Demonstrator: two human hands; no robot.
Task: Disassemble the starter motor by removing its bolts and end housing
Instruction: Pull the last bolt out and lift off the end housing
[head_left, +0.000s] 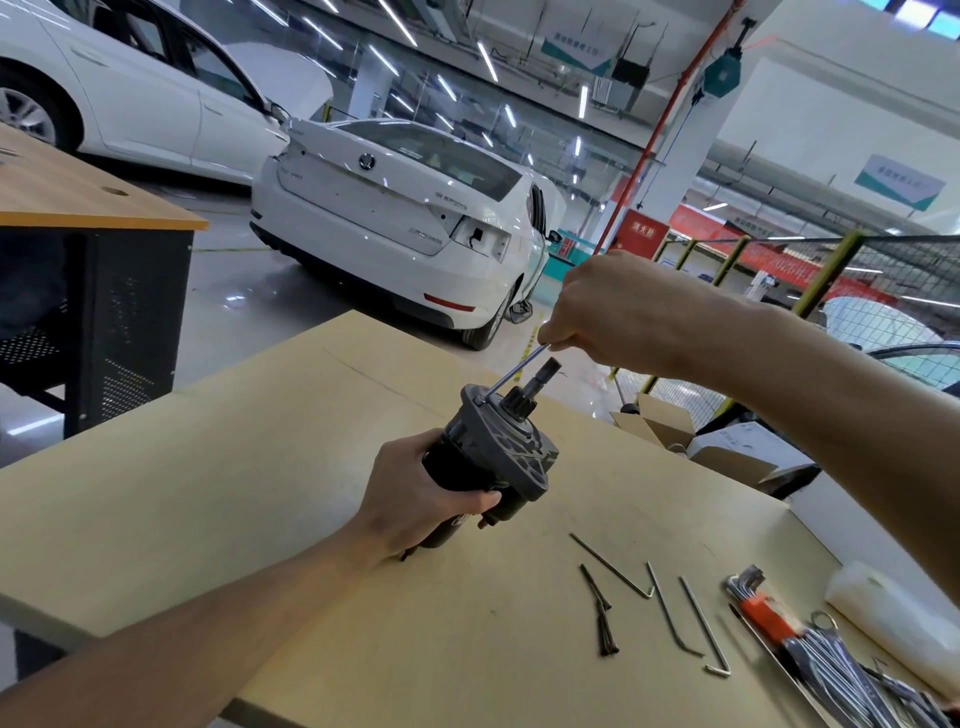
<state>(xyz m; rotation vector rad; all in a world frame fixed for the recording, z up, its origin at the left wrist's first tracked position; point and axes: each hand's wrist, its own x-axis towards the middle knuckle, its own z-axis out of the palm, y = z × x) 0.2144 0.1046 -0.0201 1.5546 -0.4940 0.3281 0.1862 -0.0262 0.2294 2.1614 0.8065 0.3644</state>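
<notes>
Setting: You stand at a pale wooden table (260, 519) in a bright workshop, a white car (395, 218) parked beyond its far edge.
Left hand: Your left hand (415, 493) wraps round the dark body of the starter motor (483, 457), thumb curled across its near side, holding it tilted with its lower end at the table.
Starter motor: It sits near the middle of the table, its grey end housing (511, 441) facing up and away from you, the pinion gear and shaft (540, 382) sticking out toward the upper right.
Tool: A slim silver hex key (511, 376) runs from your right fingers down to a bolt head at the housing's upper left rim; the tip meets the bolt.
Right hand: Your right hand (613, 317) is above and to the right of the motor, fingers closed round the upper end of the key.
Removed bolts: Two long dark bolts (602, 618) lie on the table to the right of the motor, near your side, touching end to end at an angle.
Loose keys: Three silver L-shaped hex keys (675, 618) lie just right of the bolts, roughly side by side.
Key set: An orange-holdered hex key set (761, 613) lies further right, with a bundle of metal tools (841, 675) beside it near the table corner.
Far right: A white foam roll (893, 618) rests at the table edge; an open cardboard box (670, 431) sits beyond the table.
</notes>
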